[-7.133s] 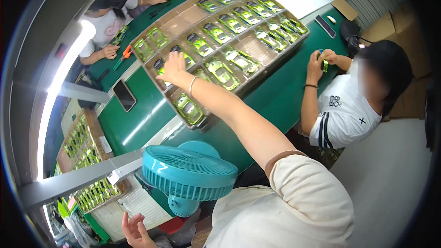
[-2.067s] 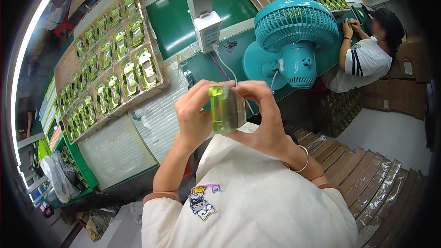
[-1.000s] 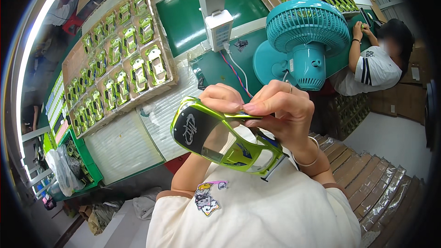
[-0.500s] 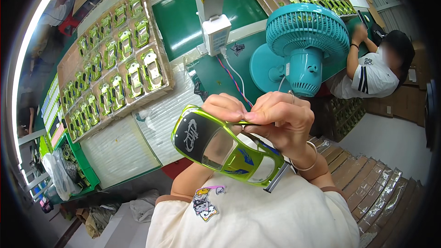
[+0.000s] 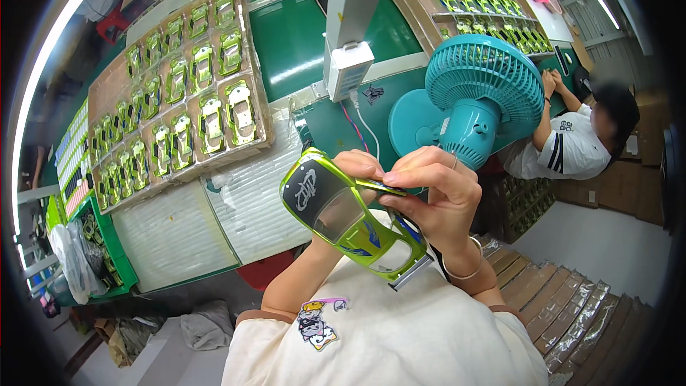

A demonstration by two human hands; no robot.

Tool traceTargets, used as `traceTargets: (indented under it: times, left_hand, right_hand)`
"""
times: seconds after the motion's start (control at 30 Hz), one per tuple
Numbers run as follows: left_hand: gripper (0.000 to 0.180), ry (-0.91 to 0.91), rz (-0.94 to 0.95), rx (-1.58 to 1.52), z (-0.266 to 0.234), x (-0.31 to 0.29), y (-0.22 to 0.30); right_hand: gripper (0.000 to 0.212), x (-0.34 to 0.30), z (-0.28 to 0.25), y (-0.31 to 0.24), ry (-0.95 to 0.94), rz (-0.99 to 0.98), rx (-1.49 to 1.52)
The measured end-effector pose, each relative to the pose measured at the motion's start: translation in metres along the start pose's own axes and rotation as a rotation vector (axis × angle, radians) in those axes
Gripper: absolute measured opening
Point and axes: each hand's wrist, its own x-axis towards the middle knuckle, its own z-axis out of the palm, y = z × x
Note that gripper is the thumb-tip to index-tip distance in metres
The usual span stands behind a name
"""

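In front of my chest is a lime-green toy car body (image 5: pixel 362 237) with a black hood, blue markings and a grey rear spoiler. It lies tilted, its hood toward the upper left. My left hand (image 5: pixel 359 164) grips the car's far side near the front; the car hides part of that hand. My right hand (image 5: pixel 444 193) is closed in a pinch on a small green-and-black side piece, which looks like the car's door (image 5: pixel 384 186), standing out from the body. The fingertips of both hands nearly meet at this piece.
A cardboard tray (image 5: pixel 191 149) of similar car bodies stands on the left, with more trays at the far right. A teal fan (image 5: pixel 480 118) and a white socket box (image 5: pixel 350 64) are beyond my hands. Another person (image 5: pixel 575 139) sits at right, near stacked cardboard (image 5: pixel 572 300).
The car and both hands have shifted slightly within the view, and the door piece now sticks out more visibly. The background has shifted with my head. The other person's hands are now together.
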Motion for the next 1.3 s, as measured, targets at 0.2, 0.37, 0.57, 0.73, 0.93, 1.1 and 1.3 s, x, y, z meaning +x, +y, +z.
traceTargets:
  times: [0.2, 0.37, 0.57, 0.73, 0.93, 1.1, 1.3]
  left_hand:
    - [0.023, -0.040, -0.012, 0.037, -0.004, -0.001, 0.003]
    - [0.019, 0.002, -0.025, 0.167, -0.005, -0.010, 0.003]
    - [0.016, 0.056, -0.074, 0.309, -0.009, -0.030, 0.006]
    - [0.016, 0.124, -0.319, 0.568, -0.011, -0.033, 0.018]
    - [0.016, 0.203, -0.439, 0.959, -0.035, -0.027, 0.022]
    - [0.032, -0.022, -0.585, 1.161, -0.027, -0.021, 0.027]
    - [0.039, -0.011, -0.921, 0.838, -0.049, 0.002, 0.024]
  right_hand:
    - [0.024, 0.000, 0.004, 0.000, 0.020, -0.004, -0.014]
    - [0.023, -0.004, 0.008, 0.004, 0.048, -0.047, -0.092]
    - [0.022, -0.028, 0.011, 0.020, 0.003, 0.084, -0.018]
    - [0.014, -0.042, 0.012, 0.047, -0.037, 0.161, 0.022]
    - [0.068, -0.050, 0.010, 0.052, -0.373, 0.557, 0.351]
    - [0.092, -0.055, 0.008, 0.050, -0.586, 0.676, 0.183]
    - [0.052, -0.090, -0.011, 0.073, -0.372, 1.050, 0.849]
